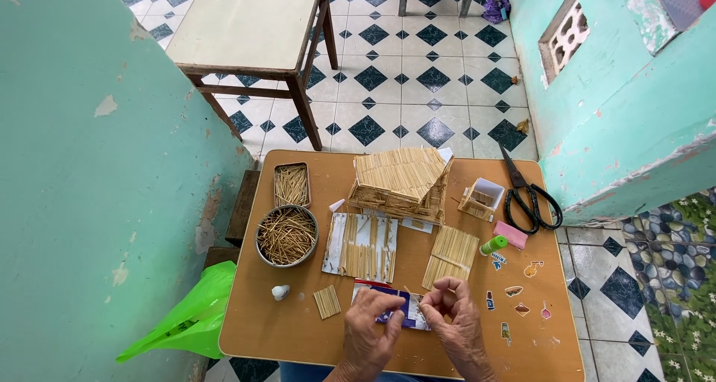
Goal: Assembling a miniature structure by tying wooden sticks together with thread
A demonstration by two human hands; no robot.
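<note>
now both hands meet over the small wooden table [298, 330]: left hand [371, 330] pinches a purple card [395, 307], right hand [455, 315] fingers closed on a thin stick [412, 292]

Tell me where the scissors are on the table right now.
In the head view, the black-handled scissors lie at the table's far right edge, just right of the small open box and beyond the pink block.

A tan wooden table [298, 330] is seen against mint-green walls [89, 188], over a floor [418, 91] tiled white with dark blue diamonds. Pale straw-coloured sticks are held in a grey round tin [287, 236], and black handles are shown on the scissors [531, 195]. A bright green bag [186, 318] and a green-capped glue bottle [493, 245] on a pink block [511, 235] are also seen.
</note>
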